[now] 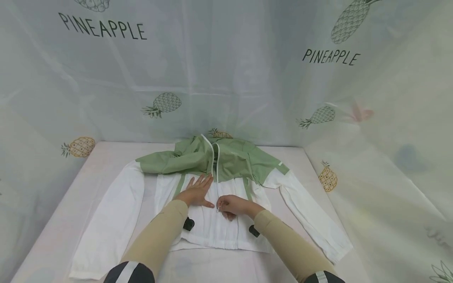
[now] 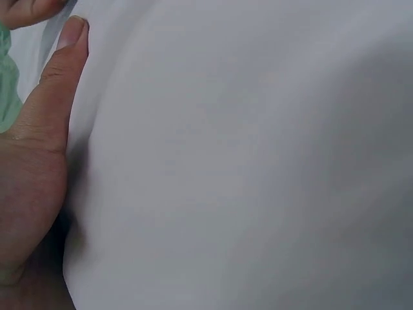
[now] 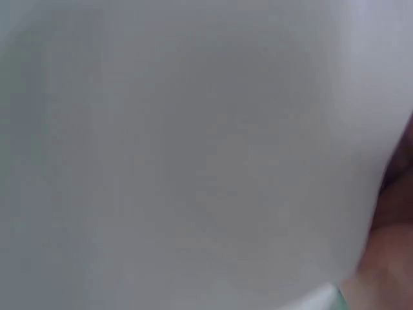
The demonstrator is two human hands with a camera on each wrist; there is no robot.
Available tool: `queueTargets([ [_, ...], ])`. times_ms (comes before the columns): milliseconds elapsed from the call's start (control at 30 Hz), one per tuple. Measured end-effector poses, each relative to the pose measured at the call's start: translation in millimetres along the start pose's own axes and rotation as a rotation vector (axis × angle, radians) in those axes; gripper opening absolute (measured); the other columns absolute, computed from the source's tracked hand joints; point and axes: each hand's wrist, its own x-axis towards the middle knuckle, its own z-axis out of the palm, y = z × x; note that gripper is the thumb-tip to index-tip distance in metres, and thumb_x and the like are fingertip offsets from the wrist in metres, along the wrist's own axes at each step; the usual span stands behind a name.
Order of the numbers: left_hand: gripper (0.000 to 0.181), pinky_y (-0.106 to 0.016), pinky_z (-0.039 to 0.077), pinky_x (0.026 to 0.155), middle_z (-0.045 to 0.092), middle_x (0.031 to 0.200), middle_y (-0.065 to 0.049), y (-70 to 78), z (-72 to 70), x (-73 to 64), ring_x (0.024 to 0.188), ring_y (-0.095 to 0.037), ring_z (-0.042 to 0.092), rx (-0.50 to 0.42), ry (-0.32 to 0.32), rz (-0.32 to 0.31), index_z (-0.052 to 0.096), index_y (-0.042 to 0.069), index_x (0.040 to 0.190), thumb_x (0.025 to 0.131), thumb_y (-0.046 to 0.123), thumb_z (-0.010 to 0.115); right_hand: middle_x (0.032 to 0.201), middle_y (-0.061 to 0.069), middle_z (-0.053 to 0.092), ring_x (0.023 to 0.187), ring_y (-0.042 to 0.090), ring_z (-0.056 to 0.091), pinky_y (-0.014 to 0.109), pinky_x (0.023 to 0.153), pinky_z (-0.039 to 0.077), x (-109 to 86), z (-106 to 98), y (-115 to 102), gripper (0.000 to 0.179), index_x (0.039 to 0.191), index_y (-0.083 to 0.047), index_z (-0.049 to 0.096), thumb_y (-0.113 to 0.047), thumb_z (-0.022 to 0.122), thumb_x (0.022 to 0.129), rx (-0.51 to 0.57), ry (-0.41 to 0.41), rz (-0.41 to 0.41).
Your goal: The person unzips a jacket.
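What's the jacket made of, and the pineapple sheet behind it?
Jacket: probably thin woven cloth, maybe nylon or polyester, looking mostly matte; it drapes and wrinkles softly.

Sheet: smooth fabric or plastic, I can't tell which; it has crease lines and a faint sheen where light catches it.

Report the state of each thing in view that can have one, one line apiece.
Green-and-white fabric jacket: laid out front up, wrinkled.
Thin white front edges: parted at the top.
Long white fabric sleeves: spread outward.
Pale pineapple-print sheet: hanging, creased.
Bare left hand: fingers spread, resting on the jacket.
Bare right hand: curled, pinching at the jacket's centre front.
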Motion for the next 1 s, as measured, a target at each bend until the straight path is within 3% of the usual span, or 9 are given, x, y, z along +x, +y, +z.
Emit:
queueTargets([
  [133, 0.115, -0.056, -0.004, 0.114, -0.002, 0.163, -0.008, 2.5, -0.5, -1.8, 0.147, -0.031, -0.008, 0.025, 0.0, -0.015, 0.004, 0.006, 0.157, 0.081, 0.065, 0.067, 0.067, 0.008, 0.068, 0.048, 0.014, 0.06, 0.024, 0.046, 0.049, -1.9, 3.9, 8.1, 0.005, 0.103, -0.008, 0.057, -0.01, 0.053, 0.101, 0.162, -0.029, 0.034],
  [300, 0.114, -0.056, -0.003, 0.114, -0.001, 0.163, -0.008, 1.1, 3.5, 0.3, 0.148, -0.031, -0.007, 0.06, 0.015, -0.04, 0.006, 0.006, 0.157, 0.08, 0.063, 0.069, 0.072, 0.012, 0.071, 0.051, 0.014, 0.064, 0.024, 0.05, 0.052, 3.1, 4.8, 11.0, 0.006, 0.102, -0.005, 0.058, -0.009, 0.056, 0.099, 0.274, -0.028, 0.049],
  [567, 0.101, -0.06, 0.013, 0.113, 0.011, 0.161, -0.018, 13.3, 8.0, -9.1, 0.146, -0.041, 0.004, 0.055, 0.103, -0.013, 0.023, -0.001, 0.153, 0.082, 0.05, 0.074, 0.072, 0.012, 0.071, 0.053, 0.013, 0.065, 0.023, 0.051, 0.053, 4.4, 6.6, 13.6, 0.005, 0.097, 0.002, 0.06, -0.003, 0.059, 0.095, 0.338, -0.007, 0.052],
  [700, 0.089, -0.059, 0.02, 0.112, 0.022, 0.158, -0.018, 19.2, 15.3, -19.8, 0.145, -0.041, 0.014, 0.076, 0.143, 0.001, 0.033, -0.001, 0.149, 0.085, 0.049, 0.071, 0.072, 0.013, 0.071, 0.053, 0.013, 0.065, 0.022, 0.05, 0.052, 2.3, 6.7, 13.9, 0.006, 0.094, 0.003, 0.061, -0.002, 0.06, 0.095, 0.336, -0.002, 0.044],
  [833, 0.091, -0.063, 0.02, 0.11, 0.024, 0.158, -0.018, 27.5, 18.4, -38.5, 0.144, -0.042, 0.016, 0.047, 0.13, 0.024, 0.035, -0.002, 0.148, 0.085, 0.053, 0.07, 0.072, 0.013, 0.071, 0.055, 0.013, 0.065, 0.022, 0.051, 0.052, 2.2, 6.3, 14.8, 0.006, 0.093, 0.002, 0.061, -0.002, 0.059, 0.095, 0.339, -0.008, 0.034],
  [1000, 0.11, -0.068, 0.016, 0.108, 0.014, 0.161, -0.014, 37.8, 19.9, -58.5, 0.146, -0.041, 0.009, 0.107, 0.034, 0.016, 0.025, 0.004, 0.154, 0.075, 0.065, 0.071, 0.074, 0.014, 0.071, 0.057, 0.015, 0.067, 0.024, 0.053, 0.054, 2.4, 3.4, 14.8, 0.005, 0.093, 0.001, 0.063, -0.002, 0.06, 0.094, 0.333, -0.019, 0.044],
])
